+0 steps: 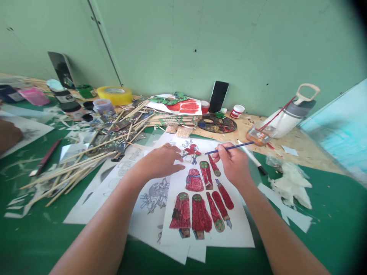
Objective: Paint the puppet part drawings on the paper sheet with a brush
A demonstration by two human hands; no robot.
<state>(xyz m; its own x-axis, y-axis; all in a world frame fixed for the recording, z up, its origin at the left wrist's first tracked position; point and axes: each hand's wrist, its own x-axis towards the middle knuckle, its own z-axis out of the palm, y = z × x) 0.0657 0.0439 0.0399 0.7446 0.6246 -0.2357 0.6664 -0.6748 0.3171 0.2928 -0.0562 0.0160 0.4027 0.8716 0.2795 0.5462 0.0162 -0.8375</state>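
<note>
A white sheet (pixel 177 183) bears red robe-like painted shapes with green and blue details, and a small red figure near its top. Over the sheet's upper left part, my left hand (pixel 162 160) rests with fingers spread, a ring on one finger, holding nothing. My right hand (pixel 231 162) pinches a thin blue paintbrush (pixel 241 144), whose tip points left toward the small figure. Under the painted sheet lie other papers (pixel 97 198) with line drawings.
Wooden sticks (pixel 83 168), paint jars (pixel 73 110) and yellow tape (pixel 114 95) stand left. Behind are a palette (pixel 218 124) and a phone (pixel 218 96). An orange-tinted container (pixel 258 135), a white bottle (pixel 286 118), a marker (pixel 252 157) and crumpled tissue (pixel 292 185) lie right. Another person's hand (pixel 10 135) shows far left.
</note>
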